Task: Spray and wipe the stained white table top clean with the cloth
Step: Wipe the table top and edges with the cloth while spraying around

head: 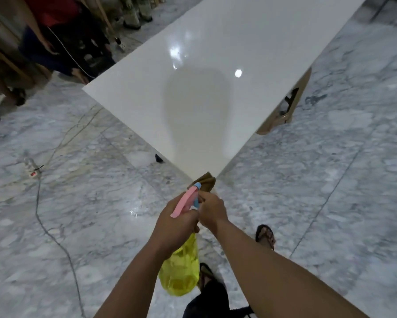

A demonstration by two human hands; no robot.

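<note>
The glossy white table top stretches away from its near corner, with my shadow and light glints on it. My left hand grips the neck of a yellow spray bottle with a pink and blue trigger head, held just short of the table's near corner. My right hand is closed against the trigger head, and a brown cloth sticks out beyond its fingers by the corner. Whether that hand holds the cloth or the cloth lies on the corner is unclear.
Grey marble floor surrounds the table. A white power strip and its cable trail across the floor on the left. People's legs stand at the far left. A wooden table leg shows on the right. My sandalled foot is below.
</note>
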